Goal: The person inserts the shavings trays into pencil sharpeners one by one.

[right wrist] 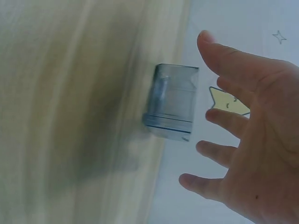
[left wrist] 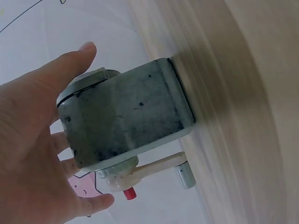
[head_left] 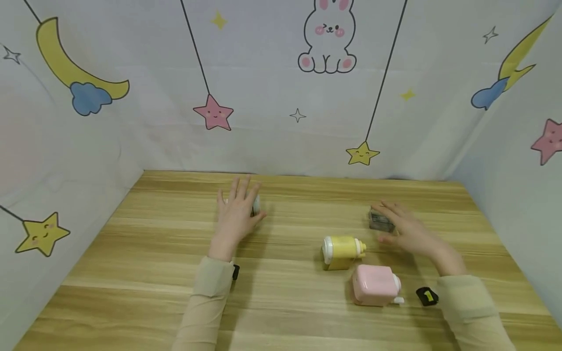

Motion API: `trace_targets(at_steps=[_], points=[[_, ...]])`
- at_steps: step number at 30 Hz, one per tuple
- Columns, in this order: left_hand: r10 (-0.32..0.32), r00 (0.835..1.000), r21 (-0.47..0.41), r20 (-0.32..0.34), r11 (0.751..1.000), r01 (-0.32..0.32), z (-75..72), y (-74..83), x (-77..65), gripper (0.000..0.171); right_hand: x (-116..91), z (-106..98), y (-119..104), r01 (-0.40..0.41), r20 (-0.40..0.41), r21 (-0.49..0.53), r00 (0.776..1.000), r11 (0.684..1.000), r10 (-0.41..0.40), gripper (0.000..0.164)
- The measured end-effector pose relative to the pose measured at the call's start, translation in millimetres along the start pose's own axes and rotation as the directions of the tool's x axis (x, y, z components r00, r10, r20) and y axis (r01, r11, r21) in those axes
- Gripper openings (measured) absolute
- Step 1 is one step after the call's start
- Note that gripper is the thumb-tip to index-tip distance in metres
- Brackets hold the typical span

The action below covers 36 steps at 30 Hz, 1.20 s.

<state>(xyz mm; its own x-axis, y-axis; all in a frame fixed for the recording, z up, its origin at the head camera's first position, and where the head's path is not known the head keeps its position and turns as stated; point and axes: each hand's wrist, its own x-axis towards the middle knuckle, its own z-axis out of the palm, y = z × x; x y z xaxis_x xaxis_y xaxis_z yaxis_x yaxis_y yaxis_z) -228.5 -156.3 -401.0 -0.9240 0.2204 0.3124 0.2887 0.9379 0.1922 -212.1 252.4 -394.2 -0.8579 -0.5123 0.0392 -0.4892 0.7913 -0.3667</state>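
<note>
My left hand is spread over a crank pencil sharpener, which it mostly covers in the head view. Seen from the left wrist, the sharpener is grey-white with dark smudges, stands on the table, and has a side crank with a small red tip. Thumb and fingers extend around its top without curling. Over on the right, my right hand hovers with fingers apart beside a small clear plastic box. In the right wrist view, a gap shows between the fingertips and that box, which sits on the table.
Between the arms lie a yellow sharpener and a pink sharpener with a white crank. A small black piece with a yellow mark is by the right sleeve; another black piece peeks out beside the left sleeve. Printed cloth walls enclose the wooden table.
</note>
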Motion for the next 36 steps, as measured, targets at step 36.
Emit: trace_targets(at_steps=[36], points=[[0.046,0.995,-0.005,0.089,0.999,-0.046,5.8,-11.7,-4.1,0.098,11,22,20,-0.078,-0.082,-0.022,0.994,0.997,0.076,0.062]])
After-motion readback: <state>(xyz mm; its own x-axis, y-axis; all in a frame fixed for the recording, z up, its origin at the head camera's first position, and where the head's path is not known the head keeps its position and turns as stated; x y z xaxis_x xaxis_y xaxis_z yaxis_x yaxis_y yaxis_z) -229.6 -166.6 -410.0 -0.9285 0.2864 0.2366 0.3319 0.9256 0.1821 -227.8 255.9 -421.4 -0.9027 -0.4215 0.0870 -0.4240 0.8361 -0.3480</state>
